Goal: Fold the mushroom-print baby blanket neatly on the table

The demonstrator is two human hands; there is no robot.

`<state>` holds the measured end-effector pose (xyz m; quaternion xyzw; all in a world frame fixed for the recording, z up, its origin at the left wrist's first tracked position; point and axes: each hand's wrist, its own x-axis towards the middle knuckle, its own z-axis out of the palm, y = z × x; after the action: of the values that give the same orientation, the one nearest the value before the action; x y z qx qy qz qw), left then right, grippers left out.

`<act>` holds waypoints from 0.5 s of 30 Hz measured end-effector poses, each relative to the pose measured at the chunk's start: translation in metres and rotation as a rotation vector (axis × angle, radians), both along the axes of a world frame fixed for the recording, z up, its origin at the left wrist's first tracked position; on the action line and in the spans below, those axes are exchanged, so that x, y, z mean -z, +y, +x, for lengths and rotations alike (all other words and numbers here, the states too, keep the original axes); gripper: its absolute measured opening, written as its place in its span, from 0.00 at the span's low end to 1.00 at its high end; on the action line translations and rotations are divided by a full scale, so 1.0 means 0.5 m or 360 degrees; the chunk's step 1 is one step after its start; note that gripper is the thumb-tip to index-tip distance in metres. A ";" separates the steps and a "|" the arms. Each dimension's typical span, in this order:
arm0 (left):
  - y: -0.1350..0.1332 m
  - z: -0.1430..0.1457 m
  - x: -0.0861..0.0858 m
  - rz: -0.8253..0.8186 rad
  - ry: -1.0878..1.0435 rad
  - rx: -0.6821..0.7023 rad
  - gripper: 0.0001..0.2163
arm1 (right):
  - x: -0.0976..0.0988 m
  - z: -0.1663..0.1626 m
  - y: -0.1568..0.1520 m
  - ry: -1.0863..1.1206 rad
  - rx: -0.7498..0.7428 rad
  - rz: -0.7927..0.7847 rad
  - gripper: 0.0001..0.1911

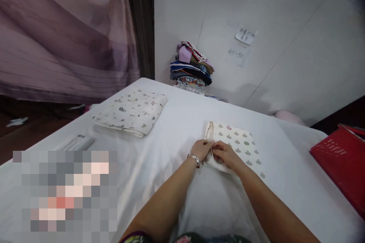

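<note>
A folded white cloth with small green prints (239,144) lies on the white bed sheet (176,121) in front of me. My left hand (202,149), a bracelet on its wrist, and my right hand (225,153) meet at the cloth's near left corner, both with fingers closed, pinching its edge. A second folded printed cloth (132,113) lies flat on the sheet to the far left, away from both hands.
A pile of folded coloured clothes (191,69) sits against the wall at the back. A red box (342,159) rests at the right edge. A flat grey object (76,143) lies at the left. A paper note (245,35) hangs on the wall.
</note>
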<state>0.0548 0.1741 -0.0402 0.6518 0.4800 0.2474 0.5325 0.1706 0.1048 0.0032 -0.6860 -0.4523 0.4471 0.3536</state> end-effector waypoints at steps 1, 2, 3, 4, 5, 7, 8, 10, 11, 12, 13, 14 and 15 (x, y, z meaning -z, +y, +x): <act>-0.002 0.000 -0.002 0.0024 0.0014 0.0015 0.18 | -0.004 0.010 0.002 -0.0010 -0.0029 -0.0024 0.08; -0.004 -0.001 -0.004 0.0044 0.0033 0.0027 0.17 | -0.008 0.023 0.008 -0.0037 -0.0038 -0.0029 0.08; -0.006 -0.001 -0.006 0.0058 0.0054 0.0035 0.16 | -0.012 0.038 0.018 -0.0097 -0.0030 -0.0004 0.07; -0.008 -0.001 -0.009 0.0062 0.0078 0.0044 0.15 | -0.015 0.055 0.031 -0.0206 -0.0004 0.0061 0.07; -0.011 -0.002 -0.012 0.0065 0.0108 0.0049 0.15 | -0.018 0.072 0.049 -0.0369 0.0033 0.0159 0.07; -0.015 -0.003 -0.020 0.0070 0.0185 0.0065 0.16 | -0.023 0.105 0.092 -0.0796 0.0072 0.0379 0.09; -0.018 -0.004 -0.024 0.0081 0.0228 0.0074 0.16 | -0.025 0.118 0.116 -0.1004 0.0049 0.0473 0.12; -0.024 -0.005 -0.032 0.0131 0.0321 0.0082 0.13 | -0.027 0.138 0.160 -0.1292 -0.0120 0.0542 0.19; -0.028 -0.005 -0.035 0.0167 0.0368 0.0083 0.11 | -0.027 0.145 0.180 -0.1362 -0.0233 0.0517 0.22; -0.031 -0.004 -0.038 0.0205 0.0412 0.0080 0.09 | -0.026 0.149 0.196 -0.1399 -0.0335 0.0472 0.23; -0.033 -0.003 -0.040 0.0239 0.0447 0.0073 0.08 | -0.025 0.152 0.210 -0.1414 -0.0406 0.0427 0.23; -0.035 -0.002 -0.041 0.0265 0.0471 0.0066 0.08 | -0.023 0.154 0.222 -0.1417 -0.0439 0.0401 0.21; -0.036 -0.001 -0.042 0.0280 0.0484 0.0055 0.08 | -0.020 0.155 0.230 -0.1415 -0.0438 0.0401 0.18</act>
<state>0.0545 0.1559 -0.0192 0.7339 0.5203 0.1778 0.3988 0.2481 0.2198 0.0130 -0.6962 -0.6969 0.0949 0.1437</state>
